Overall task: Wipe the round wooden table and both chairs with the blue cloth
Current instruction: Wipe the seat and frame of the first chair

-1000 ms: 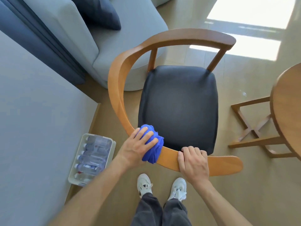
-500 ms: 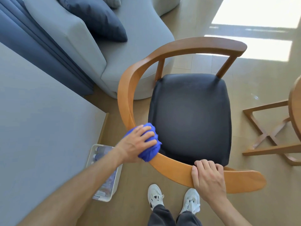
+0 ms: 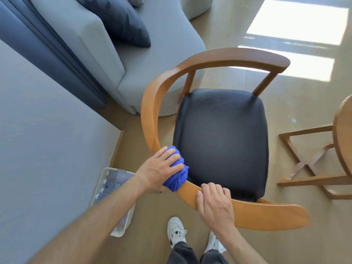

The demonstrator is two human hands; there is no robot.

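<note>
The blue cloth (image 3: 174, 173) is bunched into a wad under my left hand (image 3: 159, 171), pressed onto the curved wooden rail (image 3: 150, 119) of the chair (image 3: 221, 141), on the near-left bend of the hoop. That grip is clenched over the cloth, fingers spread across its top. From there the rail's long axis runs two ways: ahead and away from the grip up the left side toward the far arm end, and back toward me along the near side. The second way is blocked, since my right hand (image 3: 214, 202) sits just beside the cloth, fingers curled over the rail's inner edge, grasping it to brace the chair. So I judge the open run for the wipe is the far direction, and the left hand is the nearer one to it. The black seat (image 3: 221, 141) lies to the right of the grip. The round tabletop (image 3: 342, 134) shows only as an edge well off to the right.
</note>
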